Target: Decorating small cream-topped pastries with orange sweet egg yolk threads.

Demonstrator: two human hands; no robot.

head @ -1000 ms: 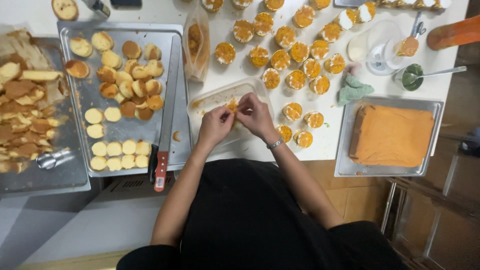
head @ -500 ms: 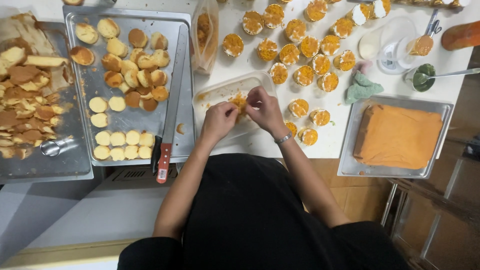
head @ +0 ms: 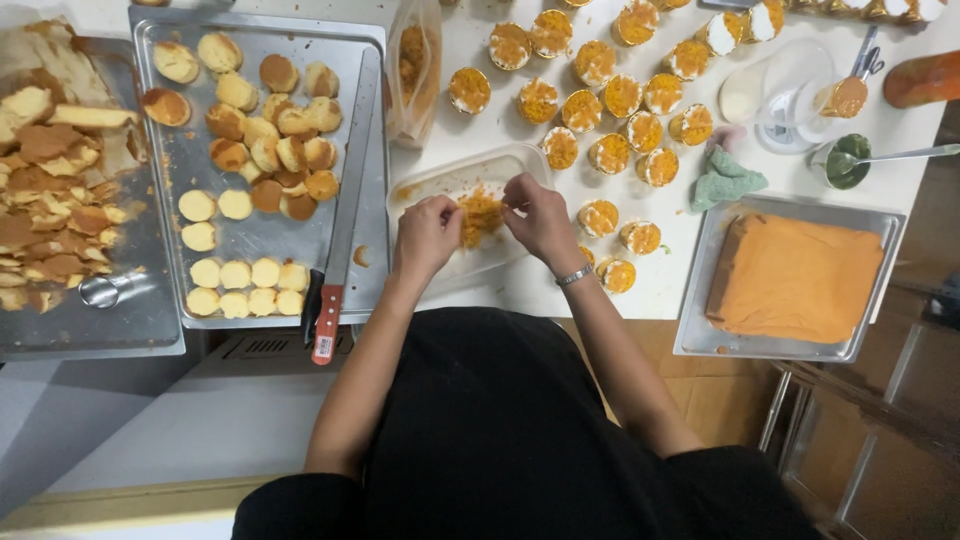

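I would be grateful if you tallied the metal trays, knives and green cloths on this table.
Metal trays: 3
Knives: 1
Green cloths: 1
Total: 5

A metal baking tray (head: 365, 60) holds round sponge discs (head: 262, 120), pale and browned, with a long red-handled knife (head: 338, 250) along its right edge; left of it, a second tray (head: 140, 330) carries cake trimmings (head: 50, 190) and a round metal cutter (head: 100, 291); rows of small orange-topped cakes (head: 600, 100) fill the white table (head: 660, 290); at right, a tray with an orange slab (head: 795, 280), a green cloth (head: 725, 180), a spoon in a green bowl (head: 845, 165).
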